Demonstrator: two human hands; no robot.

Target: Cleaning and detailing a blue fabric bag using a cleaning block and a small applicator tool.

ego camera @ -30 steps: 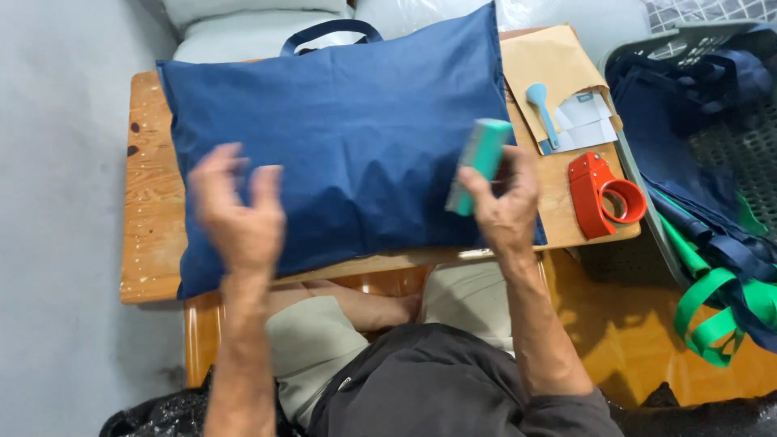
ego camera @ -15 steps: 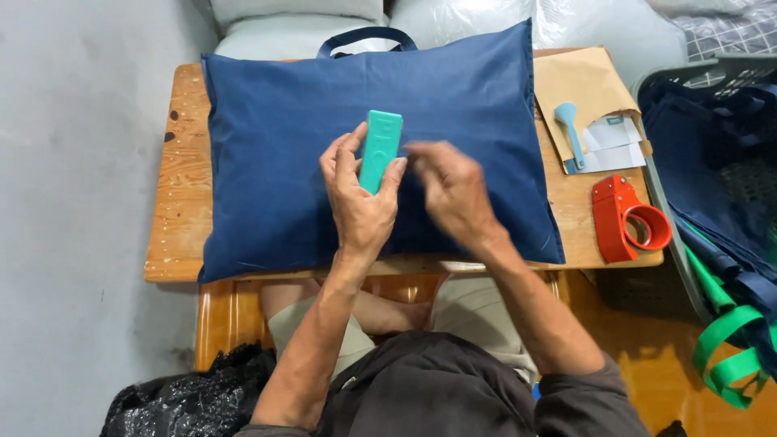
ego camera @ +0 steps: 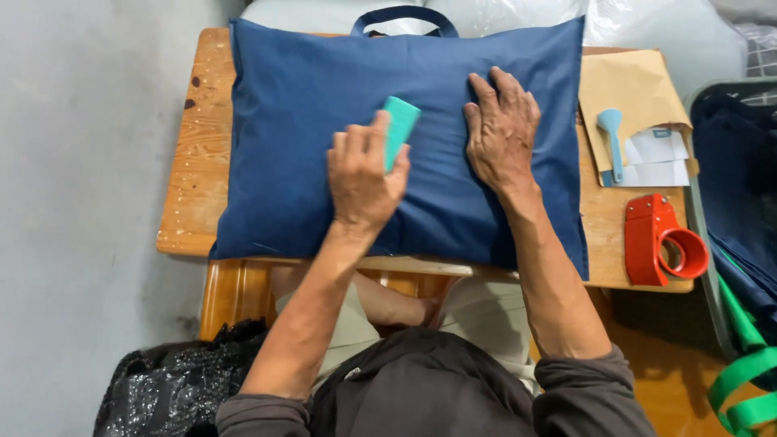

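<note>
Two hands rest on a dark blue padded bag (ego camera: 307,146) that covers most of a small wooden desk (ego camera: 198,162). At the bag's middle, the left hand (ego camera: 362,174) is clenched around a slim teal block (ego camera: 398,129), whose upper end sticks out past the fingers and tilts toward the bag's far edge. Just right of the block, the right hand (ego camera: 502,129) lies released and flat, palm down, fingers spread on the fabric, holding nothing. A loop handle (ego camera: 402,16) rises from the bag's far edge.

Right of the bag, on the bare strip of desk, a brown envelope (ego camera: 635,85) lies with white papers (ego camera: 660,158) and a light blue handled tool (ego camera: 611,137) on it. Nearer than these, at the desk's front right corner, sits a red tape dispenser (ego camera: 660,239). Beyond the desk's right edge are dark blue cloth (ego camera: 736,186) and bright green straps (ego camera: 749,380). Left of the bag, worn wood grain shows, then a plain grey floor (ego camera: 73,202). Below the bag's near left corner, a black plastic sack (ego camera: 162,388) sits on the floor, beside the person's knees.
</note>
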